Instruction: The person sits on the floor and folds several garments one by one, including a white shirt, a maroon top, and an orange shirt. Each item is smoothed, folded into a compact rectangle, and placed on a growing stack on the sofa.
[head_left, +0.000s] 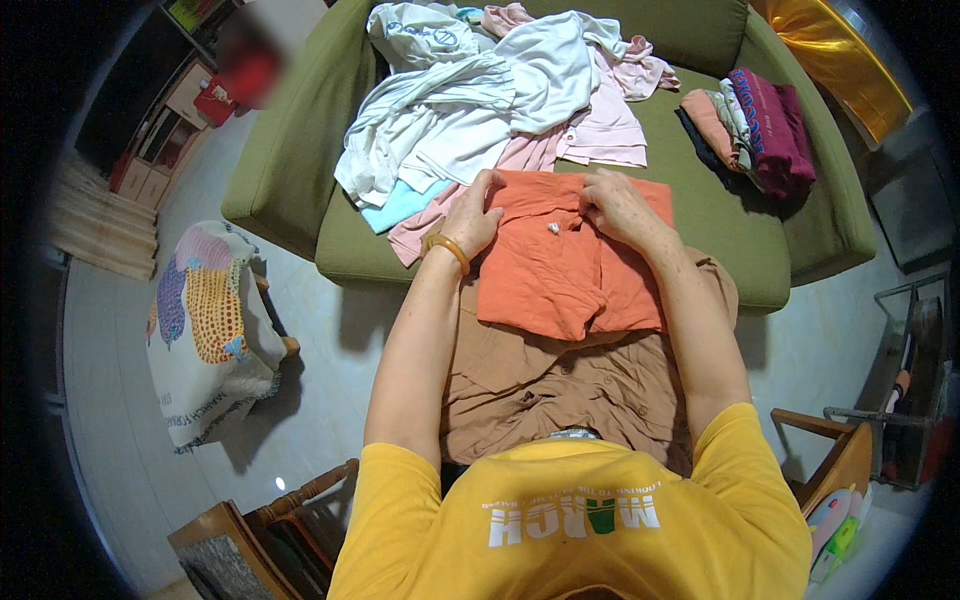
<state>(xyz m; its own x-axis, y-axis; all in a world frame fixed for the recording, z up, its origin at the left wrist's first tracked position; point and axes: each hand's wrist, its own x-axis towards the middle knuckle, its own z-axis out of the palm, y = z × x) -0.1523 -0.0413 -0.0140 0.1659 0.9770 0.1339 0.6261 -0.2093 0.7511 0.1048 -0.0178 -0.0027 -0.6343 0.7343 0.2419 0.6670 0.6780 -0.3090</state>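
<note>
An orange garment (555, 277), folded into a rough rectangle, lies across my lap and reaches the sofa's front edge. A small white item, possibly a tag, shows near its middle. My left hand (476, 217), with an amber-coloured bangle on the wrist, grips the garment's upper left edge between thumb and fingers. The fingers of my right hand (616, 208) pinch the cloth right of the upper middle. Beneath the orange cloth, brown buttoned fabric (517, 382) covers my lap.
Before me is a green sofa (720, 232). Loose white and pink clothes (465, 112) are heaped at its left; a row of folded clothes (772, 135) rests at its right. A cloth-draped stool (210, 322) stands left. Another person (251, 64) is at upper left. Wooden chair parts (825, 450) flank me.
</note>
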